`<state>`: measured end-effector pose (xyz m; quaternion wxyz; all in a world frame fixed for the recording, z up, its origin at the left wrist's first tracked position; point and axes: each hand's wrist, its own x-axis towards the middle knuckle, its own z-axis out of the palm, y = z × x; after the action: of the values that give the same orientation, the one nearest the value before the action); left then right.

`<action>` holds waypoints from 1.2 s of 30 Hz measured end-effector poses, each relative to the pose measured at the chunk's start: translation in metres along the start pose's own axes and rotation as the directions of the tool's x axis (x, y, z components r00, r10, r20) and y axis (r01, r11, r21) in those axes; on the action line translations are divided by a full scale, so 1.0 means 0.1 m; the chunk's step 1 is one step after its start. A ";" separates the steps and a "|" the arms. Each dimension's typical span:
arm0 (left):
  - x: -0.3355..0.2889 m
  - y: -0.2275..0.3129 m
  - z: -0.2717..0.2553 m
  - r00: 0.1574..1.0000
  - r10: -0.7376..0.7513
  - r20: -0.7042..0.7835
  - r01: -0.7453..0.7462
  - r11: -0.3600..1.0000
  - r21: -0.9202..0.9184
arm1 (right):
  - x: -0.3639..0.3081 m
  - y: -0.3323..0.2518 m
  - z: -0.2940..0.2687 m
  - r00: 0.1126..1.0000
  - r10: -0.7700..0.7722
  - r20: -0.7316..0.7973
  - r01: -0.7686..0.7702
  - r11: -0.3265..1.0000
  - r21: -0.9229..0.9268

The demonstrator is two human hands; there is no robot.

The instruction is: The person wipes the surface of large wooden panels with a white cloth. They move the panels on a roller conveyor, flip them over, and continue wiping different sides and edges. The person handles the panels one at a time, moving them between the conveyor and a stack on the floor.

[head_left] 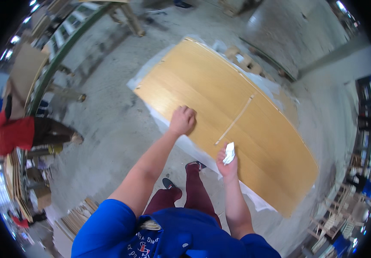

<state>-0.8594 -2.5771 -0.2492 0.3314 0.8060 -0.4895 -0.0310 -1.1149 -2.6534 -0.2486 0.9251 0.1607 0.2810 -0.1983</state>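
A large light-brown wooden panel with curved long edges lies in front of me, over whitish sheeting that sticks out around its edges. My left hand rests on the panel's near edge, fingers curled in; whatever may be under them is hidden. In my right hand, palm turned up at the near edge, is a small crumpled white piece, like paper or thin sheet. A thin pale strip runs across the panel's surface, with one end close to my right fingers.
Brown blocks stand past the panel's far edge. A green-edged roller conveyor runs along the left, where a person in a red shirt stands. Stacked boards lie at lower left. Wooden frames fill the right side.
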 end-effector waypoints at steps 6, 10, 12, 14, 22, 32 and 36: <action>-2.11 -0.11 -0.97 0.950 -0.085 0.300 0.046 0.990 0.136 | -0.26 1.10 -0.27 0.982 0.103 -0.159 -0.148 0.940 -0.306; -3.92 0.11 -1.86 0.645 -0.567 0.513 0.443 0.824 0.354 | -0.47 1.67 -0.34 0.921 0.328 -0.210 -0.385 0.849 -0.361; -4.76 0.29 -2.25 0.437 -0.796 0.418 0.703 0.592 0.394 | -0.50 1.87 -0.45 0.868 0.451 -0.207 -0.495 0.754 -0.432; -5.56 0.50 -2.58 0.332 -0.917 0.219 0.863 0.389 0.322 | -0.51 2.18 -0.38 0.801 0.544 -0.250 -0.590 0.646 -0.484; -6.51 1.41 -2.54 -0.076 -0.894 -0.441 0.974 0.027 -0.224 | -0.61 3.18 -0.07 0.568 0.569 -0.595 -0.729 0.010 -0.685; -5.10 1.77 -2.11 0.144 -0.990 0.001 0.467 0.067 -0.882 | -0.94 4.23 -0.46 0.585 0.498 -0.640 -0.424 -0.485 -0.765; -5.25 1.80 -2.31 -0.074 -0.988 -0.133 0.131 0.122 -0.984 | -1.61 4.60 -1.00 0.479 0.625 -0.617 -0.211 -0.600 -0.772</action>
<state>-1.1834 -2.0899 -0.1123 0.7501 0.5682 0.3372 0.0272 -1.0728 -2.1677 -0.1482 0.6499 -0.5123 0.0608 0.5581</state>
